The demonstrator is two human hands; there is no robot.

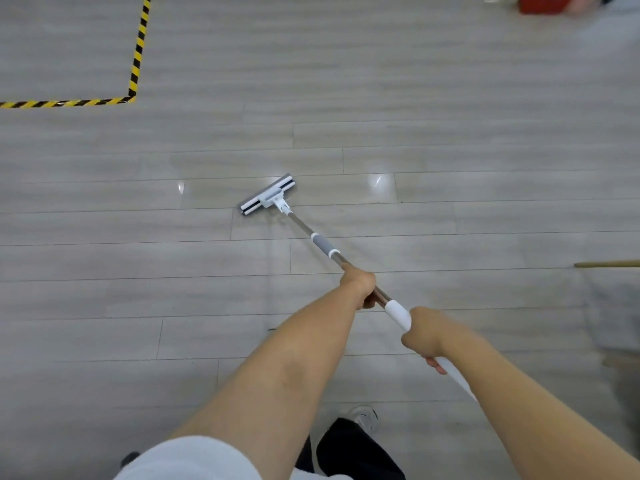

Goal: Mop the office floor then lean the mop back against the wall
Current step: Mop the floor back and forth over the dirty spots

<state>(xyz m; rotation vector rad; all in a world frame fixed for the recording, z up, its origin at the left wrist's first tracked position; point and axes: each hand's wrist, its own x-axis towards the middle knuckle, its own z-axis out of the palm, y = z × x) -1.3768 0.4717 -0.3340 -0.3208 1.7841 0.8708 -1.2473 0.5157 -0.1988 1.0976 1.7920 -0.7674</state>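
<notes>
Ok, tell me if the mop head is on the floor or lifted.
Down. The mop head lies flat against the floor, no gap beneath it, its handle slanting back to the left hand and right hand.

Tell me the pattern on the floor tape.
Yellow and black diagonal stripes on the floor tape, seen in the head view.

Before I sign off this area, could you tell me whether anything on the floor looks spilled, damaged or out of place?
Nothing stands out. The mop rests with its head flat on the floor, the striped tape lies unbroken, and no spill shows.
</notes>
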